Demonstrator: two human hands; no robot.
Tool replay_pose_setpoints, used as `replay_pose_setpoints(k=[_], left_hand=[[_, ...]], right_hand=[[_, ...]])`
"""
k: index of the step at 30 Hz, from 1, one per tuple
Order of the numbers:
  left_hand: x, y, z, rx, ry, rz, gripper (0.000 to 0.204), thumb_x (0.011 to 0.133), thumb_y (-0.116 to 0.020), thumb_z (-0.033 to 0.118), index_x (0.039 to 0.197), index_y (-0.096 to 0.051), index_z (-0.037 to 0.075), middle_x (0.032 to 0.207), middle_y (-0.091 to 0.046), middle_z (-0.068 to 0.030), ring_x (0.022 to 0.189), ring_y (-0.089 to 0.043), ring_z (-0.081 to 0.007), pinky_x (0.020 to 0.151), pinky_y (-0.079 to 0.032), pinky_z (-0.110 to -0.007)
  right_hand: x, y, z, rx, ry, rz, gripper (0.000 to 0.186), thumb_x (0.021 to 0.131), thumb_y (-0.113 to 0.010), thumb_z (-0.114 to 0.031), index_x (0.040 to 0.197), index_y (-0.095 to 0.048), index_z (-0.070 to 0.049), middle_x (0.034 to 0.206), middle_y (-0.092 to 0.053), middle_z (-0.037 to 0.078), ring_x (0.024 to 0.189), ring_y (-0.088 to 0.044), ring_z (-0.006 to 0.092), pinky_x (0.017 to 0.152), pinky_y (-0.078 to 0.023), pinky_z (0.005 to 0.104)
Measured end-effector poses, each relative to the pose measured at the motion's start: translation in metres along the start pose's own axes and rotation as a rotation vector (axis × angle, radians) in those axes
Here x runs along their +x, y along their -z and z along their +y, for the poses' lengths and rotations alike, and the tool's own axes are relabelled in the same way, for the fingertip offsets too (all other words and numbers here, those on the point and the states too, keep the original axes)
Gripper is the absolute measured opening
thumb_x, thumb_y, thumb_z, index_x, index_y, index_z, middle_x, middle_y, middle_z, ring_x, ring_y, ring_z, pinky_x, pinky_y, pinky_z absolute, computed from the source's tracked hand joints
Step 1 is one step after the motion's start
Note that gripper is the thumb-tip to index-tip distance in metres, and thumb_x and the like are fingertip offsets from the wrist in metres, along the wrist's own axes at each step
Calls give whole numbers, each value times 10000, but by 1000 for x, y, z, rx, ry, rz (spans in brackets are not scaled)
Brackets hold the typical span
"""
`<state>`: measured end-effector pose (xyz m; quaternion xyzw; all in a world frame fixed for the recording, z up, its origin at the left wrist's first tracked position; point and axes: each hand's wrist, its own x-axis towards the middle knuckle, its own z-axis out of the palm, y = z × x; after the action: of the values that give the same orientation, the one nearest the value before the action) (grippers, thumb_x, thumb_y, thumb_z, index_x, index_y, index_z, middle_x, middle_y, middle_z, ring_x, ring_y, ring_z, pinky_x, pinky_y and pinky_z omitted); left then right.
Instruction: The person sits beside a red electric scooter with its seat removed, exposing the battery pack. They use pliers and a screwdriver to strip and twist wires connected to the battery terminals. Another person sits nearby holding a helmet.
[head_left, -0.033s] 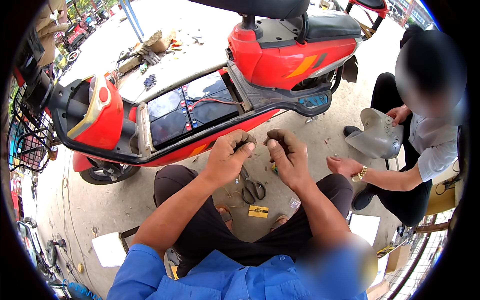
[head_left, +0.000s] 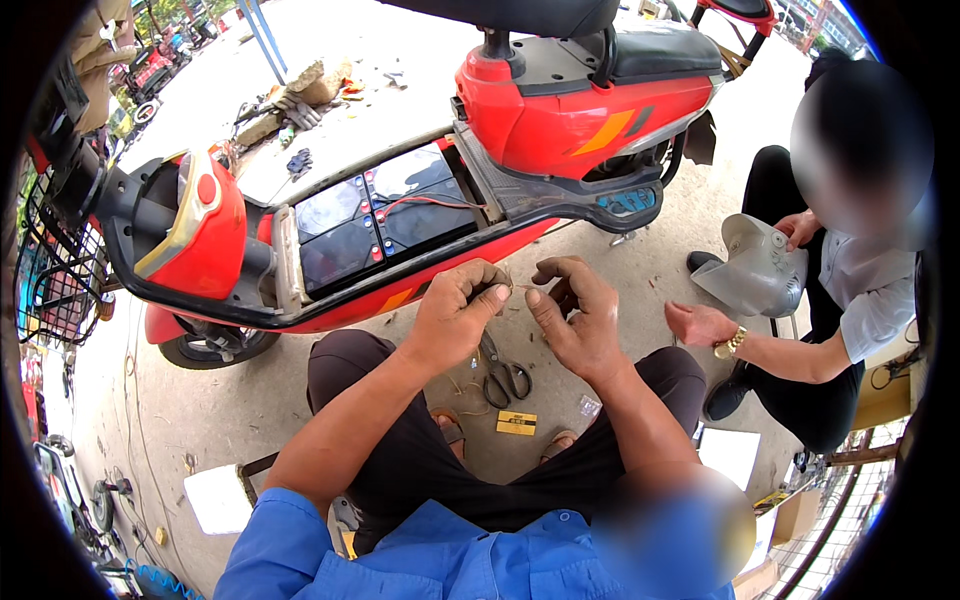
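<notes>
My left hand [head_left: 462, 308] is closed, thumb and forefinger pinching a thin, wire-like strand [head_left: 517, 287]. Right beside it, my right hand [head_left: 577, 318] has curled fingers, its thumb tip at the other end of the strand. The strand is too fine to make out its kind. Both hands are above the ground between my knees, in front of a red electric scooter [head_left: 540, 120]. Its footboard is uncovered, showing several black batteries [head_left: 335, 225] with a red wire [head_left: 430, 200] across them.
Black-handled scissors [head_left: 505, 380] and a yellow box [head_left: 516, 423] lie on the ground below my hands. At the right a person [head_left: 800, 370] crouches, holding a translucent plastic cover [head_left: 755, 265]. A wire basket [head_left: 60, 260] hangs at the scooter's front.
My right thumb has shifted left and down, towards my left fingers. The other person's lower hand has moved slightly right and opened out. My left hand has hardly moved.
</notes>
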<state>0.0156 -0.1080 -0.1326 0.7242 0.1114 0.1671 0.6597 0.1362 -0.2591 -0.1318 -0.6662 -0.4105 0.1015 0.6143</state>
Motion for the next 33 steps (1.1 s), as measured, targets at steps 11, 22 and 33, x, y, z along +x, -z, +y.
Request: replay_pose_setpoints(k=[11, 22, 33], left_hand=[[-2, -4, 8, 348, -145, 82, 44, 919, -619, 25, 951, -612, -4, 775, -586, -44, 737, -536, -92, 680, -451, -264], [0, 0, 6, 49, -39, 29, 99, 976, -593, 73, 964, -618, -23, 827, -596, -20, 767, -533, -92, 714, -442, -259], [-2, -5, 7, 248, -126, 73, 72, 942, -622, 43, 937, -613, -28, 761, -596, -30, 699, -522, -89, 654, -447, -263]], right_hand=[[-2, 0, -2, 701, -627, -201, 226, 998, -580, -186, 870, -622, -4, 736, -572, 28, 556, -485, 110, 501, -393, 275], [-3, 2, -2, -219, 292, 14, 175, 808, -770, -13, 936, -651, -11, 822, -658, 105, 611, -637, 198, 541, -495, 309], [-3, 1, 1, 369, -444, -216, 235, 1018, -580, -213, 864, -596, -37, 741, -567, 8, 544, -482, 132, 492, -377, 287]])
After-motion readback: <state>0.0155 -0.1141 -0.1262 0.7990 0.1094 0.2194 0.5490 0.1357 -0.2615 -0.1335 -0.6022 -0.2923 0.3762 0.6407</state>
